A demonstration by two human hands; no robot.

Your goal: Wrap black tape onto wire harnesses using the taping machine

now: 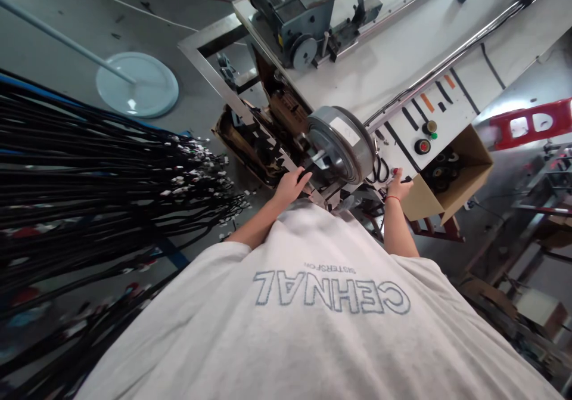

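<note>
My left hand (289,189) is at the near metal edge of the bench frame, left of a large grey reel (342,143). Its thumb and fingers are close together, bent around something dark that I cannot make out. My right hand (399,188) lies at the bench corner, right of the reel, with a red cord on the wrist. Its fingers are curled beside a small red knob (395,171), and a short dark piece shows at them; its kind is unclear. Between the reel and my right hand rest black-handled scissors (381,170).
A motor unit with a pulley (304,52) stands on the white bench (393,60). Black and orange strips (428,102) and a red button (422,146) are at right. An open cardboard box (469,170) holds dark rolls. Black cable bundles (89,167) hang at left.
</note>
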